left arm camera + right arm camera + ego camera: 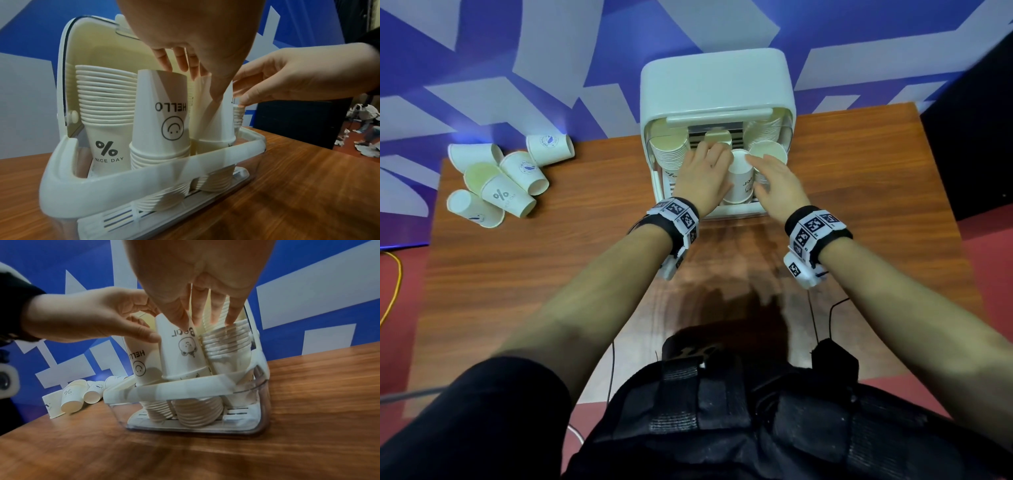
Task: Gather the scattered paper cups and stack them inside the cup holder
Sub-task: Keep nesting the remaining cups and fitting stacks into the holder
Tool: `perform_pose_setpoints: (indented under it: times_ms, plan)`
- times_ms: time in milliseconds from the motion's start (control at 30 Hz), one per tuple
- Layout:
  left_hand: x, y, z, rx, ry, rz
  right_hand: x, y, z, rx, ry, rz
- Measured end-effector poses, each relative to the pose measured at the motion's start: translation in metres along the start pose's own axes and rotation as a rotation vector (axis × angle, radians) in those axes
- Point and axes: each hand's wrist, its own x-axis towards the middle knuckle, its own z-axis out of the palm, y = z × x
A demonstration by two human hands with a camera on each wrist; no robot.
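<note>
A white cup holder [739,214] with its lid up stands at the table's far edge and holds several stacks of paper cups. An upside-down bear-print cup [739,178] [180,353] sits on a front stack. My right hand [774,185] [201,272] pinches its top, thumb in front and fingers behind, against the right-hand stack [228,340]. My left hand [705,174] [195,40] reaches down with fairly straight fingers onto the "HELLO" stack [164,113], its thumb touching the bear cup's side. Several loose cups [496,181] lie at the table's far left.
The wooden table [551,274] ends at a blue and white wall behind the holder. A "%" stack [107,113] fills the holder's left slot. A dark cabinet [976,137] stands at the right. Cables hang near my body.
</note>
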Motion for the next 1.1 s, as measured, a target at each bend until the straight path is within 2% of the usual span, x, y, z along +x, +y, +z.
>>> perform_pose_setpoints:
  times_ms: [300,500,700,800,867,1000,1100]
  plan:
    - [0.003,-0.002,0.003,0.068,-0.032,0.08,-0.002,-0.002,-0.002,-0.021,0.029,-0.007]
    - [-0.001,-0.004,0.007,0.082,0.054,0.124,-0.008,0.0,-0.002,-0.043,0.076,-0.053]
    - [-0.001,0.003,0.01,-0.02,0.083,0.001,-0.004,0.0,-0.006,-0.005,0.182,-0.089]
    - [0.005,0.01,0.004,-0.069,-0.019,-0.105,-0.001,-0.001,-0.007,0.042,0.185,-0.064]
    - [0.007,0.008,0.001,-0.086,-0.064,-0.125,0.001,-0.003,-0.004,0.048,0.153,-0.051]
    - [-0.001,-0.011,-0.001,-0.148,-0.121,-0.09,0.007,0.0,0.005,0.0,-0.073,0.003]
    - [-0.008,-0.023,-0.003,-0.144,-0.163,-0.112,0.014,-0.001,0.009,0.008,-0.103,0.004]
